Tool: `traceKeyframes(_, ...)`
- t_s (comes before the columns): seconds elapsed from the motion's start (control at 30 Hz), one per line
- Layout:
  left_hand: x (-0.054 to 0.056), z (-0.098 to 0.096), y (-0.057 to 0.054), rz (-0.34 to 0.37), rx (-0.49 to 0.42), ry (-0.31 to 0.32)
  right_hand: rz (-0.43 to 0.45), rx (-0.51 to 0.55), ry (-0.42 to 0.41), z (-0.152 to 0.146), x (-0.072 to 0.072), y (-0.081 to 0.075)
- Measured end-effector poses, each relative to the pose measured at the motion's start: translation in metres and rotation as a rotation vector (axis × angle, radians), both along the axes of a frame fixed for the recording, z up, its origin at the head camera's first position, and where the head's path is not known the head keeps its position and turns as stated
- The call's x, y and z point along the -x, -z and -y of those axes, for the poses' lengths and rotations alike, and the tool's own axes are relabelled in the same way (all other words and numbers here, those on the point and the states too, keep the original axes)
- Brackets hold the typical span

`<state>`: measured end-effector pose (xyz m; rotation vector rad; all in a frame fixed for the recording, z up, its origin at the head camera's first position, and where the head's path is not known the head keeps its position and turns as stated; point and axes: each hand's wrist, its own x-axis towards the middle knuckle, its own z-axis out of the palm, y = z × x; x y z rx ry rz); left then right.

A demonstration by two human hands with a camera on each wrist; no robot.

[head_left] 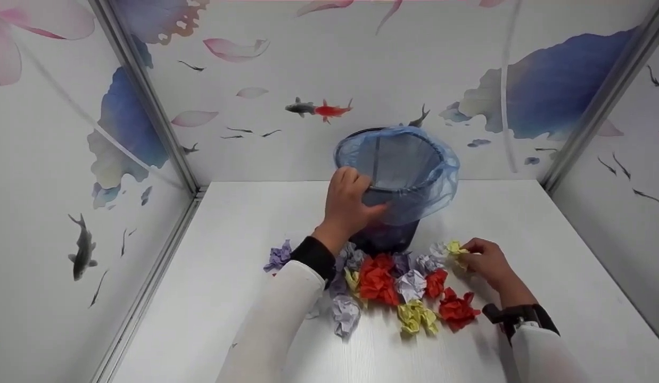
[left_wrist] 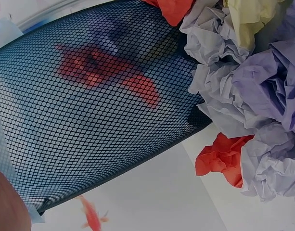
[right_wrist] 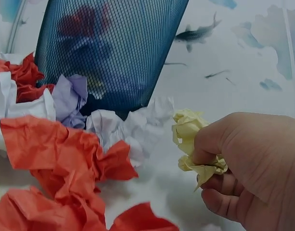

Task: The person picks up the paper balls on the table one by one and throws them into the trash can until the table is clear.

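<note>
A dark mesh wastebasket with a blue plastic bag folded over its rim stands tilted at the back of the table. My left hand grips its near left rim, fingers over the edge and thumb outside. Through the mesh, red, purple and yellow crumpled paper shows blurred inside. To the right of the pile, my right hand pinches a yellow crumpled paper ball between thumb and fingers, low over the tabletop. Close to that hand lie a red paper ball and a white one.
Several crumpled paper balls in red, white, purple and yellow lie before the basket, among them a large red one and a yellow one. A purple ball sits at the left. Printed wall panels enclose the white table.
</note>
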<state>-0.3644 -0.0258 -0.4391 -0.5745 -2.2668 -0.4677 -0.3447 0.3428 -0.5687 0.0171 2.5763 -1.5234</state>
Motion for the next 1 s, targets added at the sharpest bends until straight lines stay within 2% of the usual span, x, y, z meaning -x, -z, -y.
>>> traceKeyframes(0.1, 0.001, -0.001, 0.001, -0.014, 0.000, 0.005, -0.050, -0.006, 0.008, 0.001, -0.002, -0.015)
traceKeyframes(0.23, 0.001, -0.002, 0.002, -0.037, -0.006, 0.017, -0.146, -0.027, 0.023, 0.005, -0.001, -0.048)
traceKeyframes(0.47, 0.002, 0.000, 0.003, -0.037, 0.003, 0.006, -0.269, -0.089, 0.032, 0.012, 0.001, -0.124)
traceKeyframes(0.63, 0.004, 0.000, 0.005, -0.047, 0.007, 0.002, -0.332, -0.133, 0.009, 0.023, 0.003, -0.178)
traceKeyframes(0.77, 0.005, 0.000, 0.006, -0.052, 0.017, -0.001, -0.398, -0.188, -0.023, 0.039, 0.004, -0.216)
traceKeyframes(0.9, 0.004, 0.000, 0.005, -0.049, 0.016, -0.004, -0.474, -0.224, -0.062, 0.058, 0.007, -0.245)
traceKeyframes(1.0, 0.004, 0.000, 0.005, -0.038, 0.012, -0.006, -0.513, -0.226, -0.080, 0.075, 0.010, -0.260)
